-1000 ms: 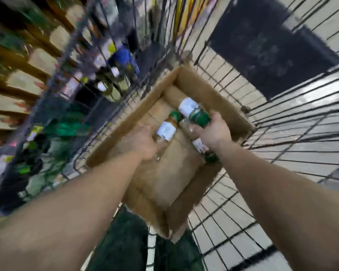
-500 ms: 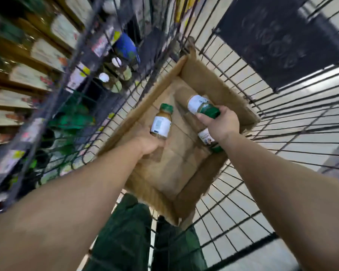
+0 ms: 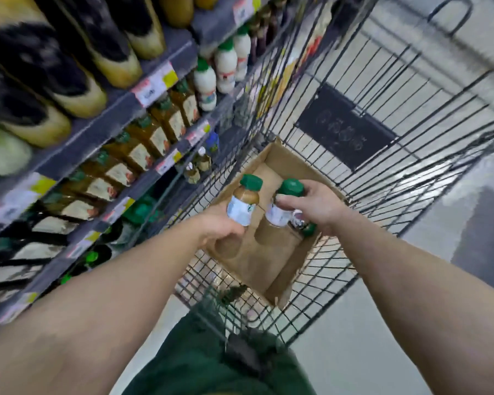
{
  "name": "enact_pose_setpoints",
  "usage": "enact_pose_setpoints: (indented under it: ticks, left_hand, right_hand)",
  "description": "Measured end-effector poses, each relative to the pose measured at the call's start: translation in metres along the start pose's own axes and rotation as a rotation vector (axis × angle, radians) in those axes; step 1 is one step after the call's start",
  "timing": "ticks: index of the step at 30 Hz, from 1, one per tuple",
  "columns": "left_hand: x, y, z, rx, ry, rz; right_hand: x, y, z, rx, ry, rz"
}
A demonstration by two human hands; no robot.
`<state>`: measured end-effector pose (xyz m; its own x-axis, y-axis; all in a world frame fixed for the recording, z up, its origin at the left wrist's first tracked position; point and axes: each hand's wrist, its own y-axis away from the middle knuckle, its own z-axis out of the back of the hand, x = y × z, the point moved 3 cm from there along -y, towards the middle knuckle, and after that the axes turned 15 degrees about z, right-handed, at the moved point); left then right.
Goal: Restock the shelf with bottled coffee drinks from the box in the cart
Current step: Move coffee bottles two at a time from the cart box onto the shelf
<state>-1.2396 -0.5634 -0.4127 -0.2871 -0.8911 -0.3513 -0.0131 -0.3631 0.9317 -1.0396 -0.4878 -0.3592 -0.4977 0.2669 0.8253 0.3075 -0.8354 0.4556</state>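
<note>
My left hand point(image 3: 221, 226) grips one bottled coffee drink point(image 3: 243, 203) with a green cap and white label, held upright above the cardboard box point(image 3: 271, 260). My right hand point(image 3: 318, 208) holds two more bottles: one upright with a green cap point(image 3: 283, 205), and a second point(image 3: 301, 225) tucked lower under the palm with its cap pointing down. The box lies in the wire cart point(image 3: 382, 155) and its floor shows brown with round marks. The shelf point(image 3: 131, 155) of bottles runs along the left.
Shelf rows hold amber bottles point(image 3: 143, 149), white bottles point(image 3: 226, 67) and dark bottles point(image 3: 69, 67), with price tags along the edges. A dark floor mat point(image 3: 345, 132) shows through the cart's far wire wall. My green trousers point(image 3: 211, 360) are at the bottom.
Both hands have lifted their bottles up out of the box. My view has swung up and left, bringing the shelf rows into sight.
</note>
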Motion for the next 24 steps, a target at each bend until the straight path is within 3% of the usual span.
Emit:
enact_pose_setpoints:
  ticks: [7,14,24]
  left_hand:
    - [0.052,0.118,-0.011,0.007,0.299,-0.251]
    - [0.17,0.254,-0.007,-0.229,0.548,-0.402]
    - [0.395,0.439,0.034,-0.612,0.926,-0.54]
  right_hand:
    - [0.084,0.091,-0.04,0.122,-0.004,0.292]
    - [0.154,0.207,-0.119,0.267,-0.072,0.529]
    - [0.257,0.373,-0.332,0.741,-0.107,0.758]
